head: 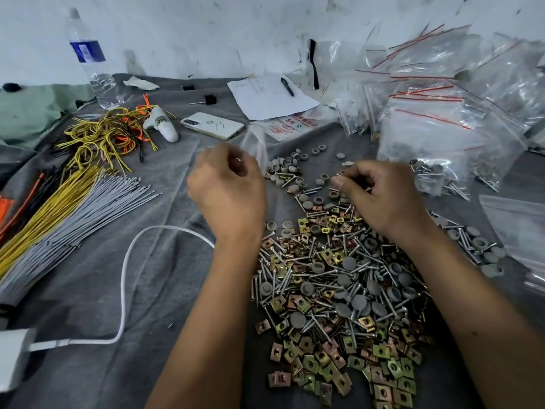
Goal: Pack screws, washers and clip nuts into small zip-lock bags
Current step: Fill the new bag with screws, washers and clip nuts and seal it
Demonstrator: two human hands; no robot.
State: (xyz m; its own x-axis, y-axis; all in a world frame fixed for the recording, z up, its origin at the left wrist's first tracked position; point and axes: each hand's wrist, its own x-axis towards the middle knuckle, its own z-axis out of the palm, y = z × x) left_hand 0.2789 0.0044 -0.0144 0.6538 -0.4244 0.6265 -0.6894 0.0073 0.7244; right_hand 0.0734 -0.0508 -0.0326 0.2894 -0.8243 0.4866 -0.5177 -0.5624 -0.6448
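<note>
Left hand (227, 184) pinches a small clear bag (256, 146); right hand (380, 193) pinches screws (365, 188) above the hardware pile (339, 290).

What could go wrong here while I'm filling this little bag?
1. The left hand holds the small clear bag up, away from the right hand, which pinches parts over the pile of mixed hardware. Pieces could drop on the way across.
2. Screws, grey caps and clip nuts lie jumbled together, so a miscount seems likely.
3. The phone lies close by; stray screws might scratch it.
</note>
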